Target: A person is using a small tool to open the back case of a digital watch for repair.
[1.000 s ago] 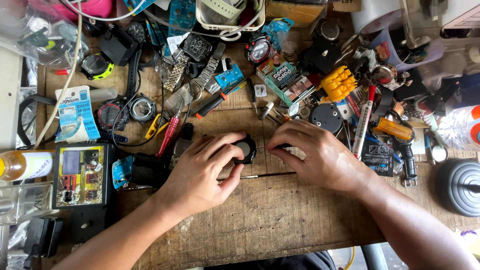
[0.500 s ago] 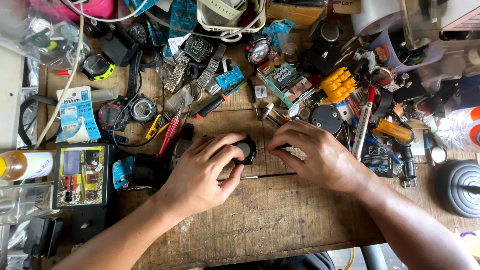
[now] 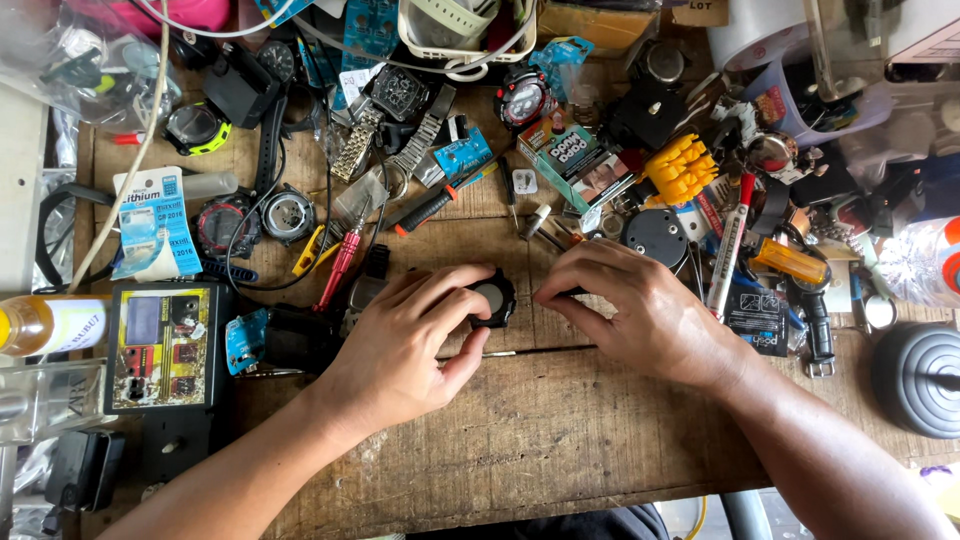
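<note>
My left hand (image 3: 405, 345) rests on the wooden bench (image 3: 540, 430) with its fingers curled round a small black watch case (image 3: 492, 297) that lies face down, its pale round back showing. My right hand (image 3: 640, 310) lies just to the right of the case, fingertips pinched together close to its right edge; whatever they pinch is too small to make out. A thin dark tool (image 3: 540, 351) lies on the wood under both hands.
Watches, straps and parts crowd the back of the bench. A red screwdriver (image 3: 340, 262) lies left of my left hand, a yellow plastic block (image 3: 680, 168) and a black disc (image 3: 655, 235) behind my right. A circuit tester (image 3: 160, 345) sits at left, a black dome (image 3: 920, 380) at right.
</note>
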